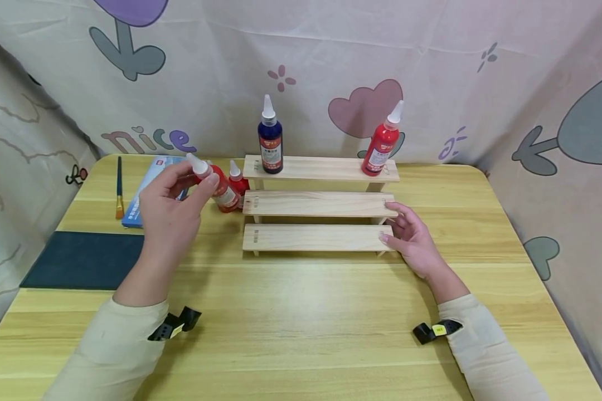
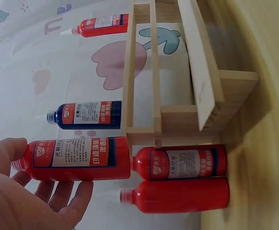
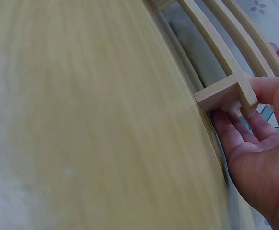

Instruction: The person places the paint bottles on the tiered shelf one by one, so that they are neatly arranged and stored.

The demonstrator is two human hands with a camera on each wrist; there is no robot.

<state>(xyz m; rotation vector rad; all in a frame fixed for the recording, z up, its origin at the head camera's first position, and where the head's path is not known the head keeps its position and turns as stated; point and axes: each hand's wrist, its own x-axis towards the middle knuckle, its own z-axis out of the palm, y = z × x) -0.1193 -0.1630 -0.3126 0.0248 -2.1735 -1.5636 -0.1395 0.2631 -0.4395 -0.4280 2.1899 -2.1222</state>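
Note:
My left hand (image 1: 173, 203) pinches a red bottle (image 2: 82, 158) near its white nozzle cap, holding it tilted at the left of a three-tier wooden rack (image 1: 318, 204). In the left wrist view, two more red bottles (image 2: 182, 195) stand beside the rack's left end, just below the held one. On the top tier are a dark blue bottle (image 1: 271, 147) at the left and a red bottle (image 1: 380, 147) at the right. My right hand (image 1: 412, 242) grips the rack's right end, thumb on the lowest tier and fingers about its end.
At the left of the wooden table (image 1: 301, 323) lie a paintbrush (image 1: 119, 189), a blue box (image 1: 153, 172) partly behind my left hand, and a dark flat mat (image 1: 82, 260). A printed cloth (image 1: 221, 72) hangs behind the table and at both sides.

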